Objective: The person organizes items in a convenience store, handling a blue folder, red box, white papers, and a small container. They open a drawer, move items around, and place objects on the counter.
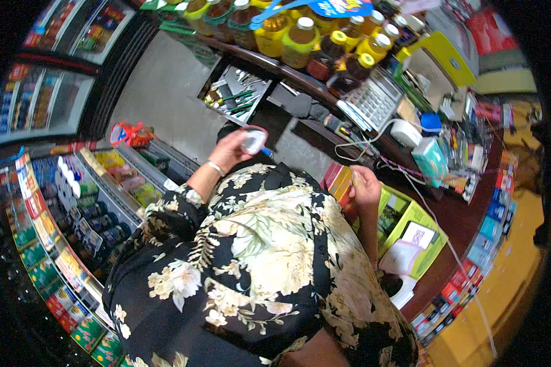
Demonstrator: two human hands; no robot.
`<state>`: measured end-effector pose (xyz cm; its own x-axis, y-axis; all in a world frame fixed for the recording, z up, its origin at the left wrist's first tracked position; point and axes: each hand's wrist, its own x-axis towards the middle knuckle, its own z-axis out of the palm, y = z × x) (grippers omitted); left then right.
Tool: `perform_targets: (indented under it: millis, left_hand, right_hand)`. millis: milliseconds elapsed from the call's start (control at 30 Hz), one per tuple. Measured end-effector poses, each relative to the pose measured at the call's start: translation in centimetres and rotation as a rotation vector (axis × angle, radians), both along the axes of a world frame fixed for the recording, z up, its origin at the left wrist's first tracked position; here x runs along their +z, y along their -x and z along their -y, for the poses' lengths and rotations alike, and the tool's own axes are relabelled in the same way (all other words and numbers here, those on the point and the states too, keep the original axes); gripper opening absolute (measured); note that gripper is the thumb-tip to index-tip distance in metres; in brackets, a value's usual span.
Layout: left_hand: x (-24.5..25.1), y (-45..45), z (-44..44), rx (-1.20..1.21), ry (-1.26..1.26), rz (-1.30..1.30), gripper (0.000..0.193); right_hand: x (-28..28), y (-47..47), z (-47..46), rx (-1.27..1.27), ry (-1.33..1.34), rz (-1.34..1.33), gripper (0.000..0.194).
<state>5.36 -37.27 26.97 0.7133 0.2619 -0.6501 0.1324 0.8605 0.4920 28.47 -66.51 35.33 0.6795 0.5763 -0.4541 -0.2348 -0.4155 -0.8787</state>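
Note:
My left hand [232,149] grips a small white rounded object [255,140] with a red rim; what it is cannot be made out. That hand is in front of my body, just below an open drawer [257,104] holding pens and small loose items. My right hand [366,184] is raised on the right, its fingers bunched together. Whether something small is pinched between the fingertips is unclear. Close beside it, partly behind the fingers, is a red and yellow box [337,181]. A lime-green open carton [424,261] with a printed code card lies under my right forearm.
Bottled drinks [298,43] crowd the counter above the drawer. A calculator [372,103], a white cable [422,195] and a teal tissue pack [429,160] occupy the dark desk [459,220]. Stocked shelves [115,183] stand at left, with glass-door coolers [41,101] beyond.

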Motion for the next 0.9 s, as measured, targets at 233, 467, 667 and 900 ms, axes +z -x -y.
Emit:
perform_targets:
  millis: [233,467,667,900]
  left_hand:
    - [-2.3,8.3,-2.8,0.613,0.000,-0.233,0.046]
    - [-1.8,6.7,-3.1,0.640,-0.084,-0.073,0.042]
    - [-4.0,3.3,-6.6,0.569,-0.191,-0.012,0.040]
    - [-5.4,3.8,-5.6,0.669,-0.287,0.015,0.040]
  right_hand:
    - [-2.4,-1.4,-9.1,0.353,-0.037,0.133,0.025]
    - [-8.1,-0.1,-14.4,0.761,-0.035,0.398,0.027]
    - [-14.6,-0.7,-20.4,0.758,0.250,0.525,0.023]
    - [-24.4,-3.9,-30.6,0.596,0.447,0.645,0.033]
